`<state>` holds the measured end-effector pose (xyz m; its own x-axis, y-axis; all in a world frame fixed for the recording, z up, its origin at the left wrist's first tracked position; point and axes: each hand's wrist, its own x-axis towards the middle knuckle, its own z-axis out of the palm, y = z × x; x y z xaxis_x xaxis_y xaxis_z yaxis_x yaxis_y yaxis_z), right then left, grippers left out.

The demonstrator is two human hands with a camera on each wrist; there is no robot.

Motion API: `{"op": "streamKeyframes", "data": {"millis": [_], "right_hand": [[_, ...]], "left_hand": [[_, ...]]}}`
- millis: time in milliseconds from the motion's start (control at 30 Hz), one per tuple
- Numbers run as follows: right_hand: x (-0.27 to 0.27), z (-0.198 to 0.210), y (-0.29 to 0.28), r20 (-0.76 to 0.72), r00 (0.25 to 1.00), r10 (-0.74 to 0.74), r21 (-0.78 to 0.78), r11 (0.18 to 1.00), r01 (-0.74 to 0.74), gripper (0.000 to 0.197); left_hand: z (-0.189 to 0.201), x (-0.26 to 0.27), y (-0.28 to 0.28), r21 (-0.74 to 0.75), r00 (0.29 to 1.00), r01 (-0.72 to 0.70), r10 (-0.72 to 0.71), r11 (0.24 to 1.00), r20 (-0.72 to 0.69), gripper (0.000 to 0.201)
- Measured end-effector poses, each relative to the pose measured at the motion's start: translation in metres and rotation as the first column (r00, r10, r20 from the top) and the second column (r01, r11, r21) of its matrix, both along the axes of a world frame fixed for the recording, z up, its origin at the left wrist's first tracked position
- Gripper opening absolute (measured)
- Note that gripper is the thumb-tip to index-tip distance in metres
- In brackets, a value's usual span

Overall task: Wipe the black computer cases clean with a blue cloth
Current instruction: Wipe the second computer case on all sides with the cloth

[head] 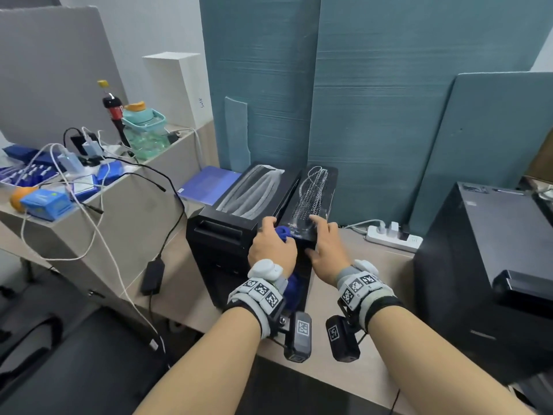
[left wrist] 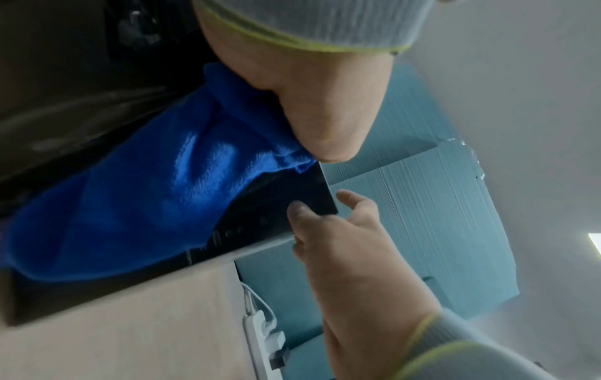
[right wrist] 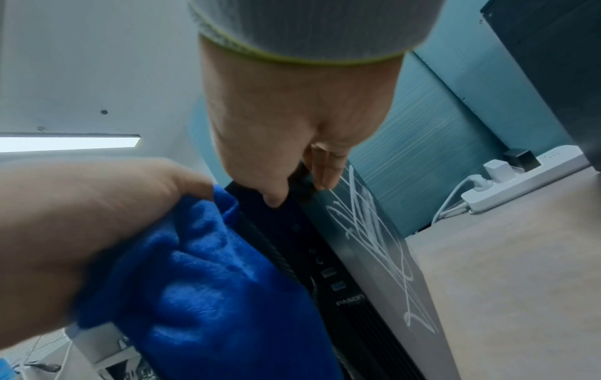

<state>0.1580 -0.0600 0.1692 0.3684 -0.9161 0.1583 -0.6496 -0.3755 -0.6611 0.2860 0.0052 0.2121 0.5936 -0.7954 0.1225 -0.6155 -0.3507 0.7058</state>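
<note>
Two black computer cases stand side by side on the desk, a wide one [head: 221, 235] and a narrow one [head: 311, 202] with a perforated top. My left hand [head: 270, 244] grips a bunched blue cloth [head: 284, 232] at the top front corner between them. The rest of the cloth [left wrist: 146, 205] hangs down the narrow case's front [right wrist: 341, 282]. My right hand [head: 324, 241] holds that case's top front edge, fingers on top and thumb [right wrist: 274, 198] on the front face. Its grey side panel [right wrist: 374, 244] bears white scribbles. A third black case [head: 484, 265] stands at the right.
A white power strip [head: 392, 236] with plugs lies on the desk right of the narrow case. Teal panels [head: 374, 100] lean behind. A raised shelf [head: 119, 205] at the left carries boxes, bottles and chargers, with cables and a black adapter [head: 152, 277] hanging off it.
</note>
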Motion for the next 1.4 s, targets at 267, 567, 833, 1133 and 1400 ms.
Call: {"op": "streamKeyframes", "data": {"millis": [267,567,833,1133,1400], "right_hand": [[-0.053,0.016,-0.023,0.003,0.999,-0.042,-0.041,0.998,0.042,0.089],[-0.04,0.019,-0.01,-0.193,0.931,-0.31,-0.01,0.949,0.314,0.136],[-0.008,0.021,-0.012,-0.215,0.831,-0.513,-0.125,0.859,0.497,0.131],[-0.021,0.027,-0.012,-0.099,0.84,-0.533,-0.091,0.846,0.525,0.107],[-0.074,0.027,0.008,0.034,0.855,-0.517,-0.072,0.852,0.518,0.104]], "left_hand": [[-0.008,-0.019,0.002,-0.023,0.972,0.215,-0.216,0.976,-0.094,0.048],[-0.006,-0.038,-0.008,-0.063,0.927,0.291,-0.298,0.955,-0.227,0.045],[-0.011,-0.019,-0.01,-0.09,0.902,0.307,-0.319,0.948,-0.291,0.046],[-0.022,-0.027,-0.014,-0.107,0.817,0.433,-0.44,0.895,-0.373,0.052],[-0.017,-0.053,-0.015,-0.127,0.803,0.489,-0.503,0.863,-0.321,0.046]]}}
